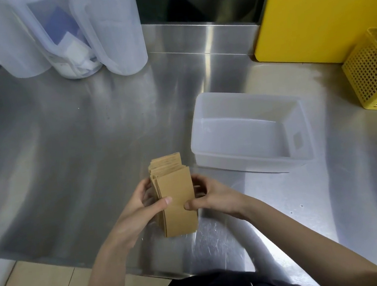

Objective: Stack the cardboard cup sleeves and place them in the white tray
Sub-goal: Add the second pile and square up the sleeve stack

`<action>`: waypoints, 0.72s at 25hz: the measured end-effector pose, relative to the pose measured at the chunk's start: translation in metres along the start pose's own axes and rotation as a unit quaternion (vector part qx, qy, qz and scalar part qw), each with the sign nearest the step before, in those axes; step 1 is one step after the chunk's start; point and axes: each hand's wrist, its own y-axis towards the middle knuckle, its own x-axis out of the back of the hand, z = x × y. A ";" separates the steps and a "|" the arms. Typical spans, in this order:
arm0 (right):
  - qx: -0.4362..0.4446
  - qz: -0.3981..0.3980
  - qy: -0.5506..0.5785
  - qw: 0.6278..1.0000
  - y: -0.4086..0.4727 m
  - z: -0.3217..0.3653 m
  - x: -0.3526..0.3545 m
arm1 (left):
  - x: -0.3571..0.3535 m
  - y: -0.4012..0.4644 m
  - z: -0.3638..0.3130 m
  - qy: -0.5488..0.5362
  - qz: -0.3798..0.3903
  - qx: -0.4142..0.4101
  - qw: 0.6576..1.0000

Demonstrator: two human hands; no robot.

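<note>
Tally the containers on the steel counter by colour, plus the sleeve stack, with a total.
Translucent white jugs: 3
White tray: 1
Yellow perforated basket: 1
Stack of cardboard sleeves, held between left hand and right hand: 1
Total: 6

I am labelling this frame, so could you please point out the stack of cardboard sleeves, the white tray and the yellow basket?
stack of cardboard sleeves (pixel 177 200): head view, front face of the nearest sleeve.
white tray (pixel 232 158): head view, near outer wall.
yellow basket (pixel 370 78): head view, perforated left wall.
</note>
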 end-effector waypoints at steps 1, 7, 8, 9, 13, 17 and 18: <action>0.005 -0.004 -0.007 1.000 -0.005 -0.001 0.002 | -0.004 -0.002 -0.001 0.002 0.008 -0.011 1.000; 0.070 -0.086 -0.034 0.993 -0.042 -0.015 0.026 | -0.039 0.001 -0.007 0.011 0.058 -0.048 0.997; 0.085 -0.104 -0.040 0.990 -0.047 -0.017 0.029 | -0.045 0.003 -0.009 0.012 0.066 -0.051 0.996; 0.099 -0.124 -0.045 0.986 -0.052 -0.020 0.033 | -0.052 0.005 -0.011 0.017 0.071 -0.054 0.996; 0.143 -0.188 -0.066 0.970 -0.071 -0.030 0.046 | -0.074 0.013 -0.017 0.039 0.100 -0.074 0.991; 0.170 -0.234 -0.091 0.953 -0.084 -0.041 0.055 | -0.090 0.021 -0.021 0.086 0.126 -0.093 0.984; 0.171 -0.247 -0.100 0.949 -0.085 -0.045 0.056 | -0.095 0.024 -0.021 0.103 0.132 -0.097 0.981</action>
